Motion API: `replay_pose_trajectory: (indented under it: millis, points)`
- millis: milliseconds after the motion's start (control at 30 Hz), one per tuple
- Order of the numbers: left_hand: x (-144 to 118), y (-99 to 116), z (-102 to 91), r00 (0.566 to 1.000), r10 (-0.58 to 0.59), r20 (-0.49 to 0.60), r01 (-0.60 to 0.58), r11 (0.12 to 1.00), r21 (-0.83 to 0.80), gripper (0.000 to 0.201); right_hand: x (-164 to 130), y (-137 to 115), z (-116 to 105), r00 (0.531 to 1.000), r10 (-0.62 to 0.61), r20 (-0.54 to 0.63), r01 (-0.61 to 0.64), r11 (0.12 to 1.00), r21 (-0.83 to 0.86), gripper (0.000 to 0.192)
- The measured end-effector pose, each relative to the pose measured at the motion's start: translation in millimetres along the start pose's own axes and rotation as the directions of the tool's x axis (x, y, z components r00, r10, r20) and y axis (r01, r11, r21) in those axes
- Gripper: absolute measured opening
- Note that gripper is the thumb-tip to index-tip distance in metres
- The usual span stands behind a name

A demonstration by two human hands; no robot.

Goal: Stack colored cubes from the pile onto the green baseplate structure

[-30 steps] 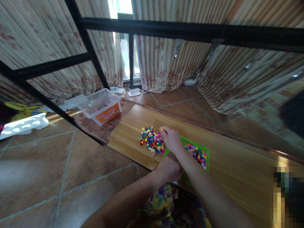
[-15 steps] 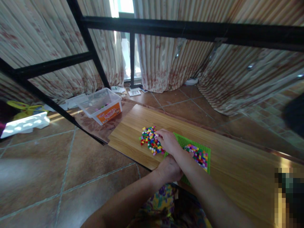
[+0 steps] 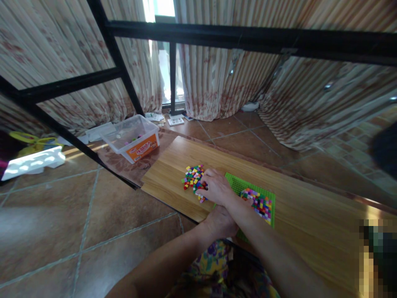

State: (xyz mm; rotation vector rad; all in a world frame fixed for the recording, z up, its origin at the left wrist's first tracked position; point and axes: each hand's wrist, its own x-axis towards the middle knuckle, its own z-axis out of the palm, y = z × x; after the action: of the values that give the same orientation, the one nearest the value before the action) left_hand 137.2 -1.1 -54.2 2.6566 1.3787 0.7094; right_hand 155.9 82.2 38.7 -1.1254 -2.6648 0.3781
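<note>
My right hand (image 3: pixel 214 186) reaches across to the left, over a loose pile of small coloured toy bricks (image 3: pixel 192 176). Thumb and fingers are apart around bricks at the pile's right side, and none is visibly gripped. Beneath my right forearm lies my left hand (image 3: pixel 222 221), at the near left part of a green studded baseplate (image 3: pixel 233 180). Its fingers are mostly hidden, so its grip does not show. Many coloured bricks (image 3: pixel 262 205) sit packed together on the baseplate's right part.
The wooden board (image 3: pixel 310 223) carries bricks and baseplate. Beyond its left end stands a clear plastic box (image 3: pixel 130 142) with an orange label and a few things inside. A black metal frame (image 3: pixel 217 35) crosses in front of the curtains (image 3: pixel 211 82). Papers (image 3: pixel 175 120) lie on the floor.
My right hand has shifted slightly toward me over the pile, and its thumb and fingers have spread apart. My left hand and the baseplate look unmoved.
</note>
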Motion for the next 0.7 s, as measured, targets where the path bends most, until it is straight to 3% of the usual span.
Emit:
replay_pose_trajectory:
  millis: [167, 500, 700]
  points:
    - [0, 0, -8.8, 1.000, 0.013, 0.005, -0.012, 0.999, -0.050, 0.053, 0, 0, 0, 1.000, 0.025, -0.017, -0.025, 1.000, -0.005, 0.008]
    - [-2, -3, -14.2, 0.995, 0.086, 0.047, -0.084, 0.996, -0.034, 0.059, 3, -2, -4, 0.989, 0.150, 0.007, -0.150, 0.989, -0.005, 0.006]
    - [0, -3, -18.7, 0.995, 0.098, -0.036, -0.101, 0.991, -0.089, 0.061, 3, 2, -4, 0.993, 0.119, -0.018, -0.117, 0.991, 0.057, 0.008]
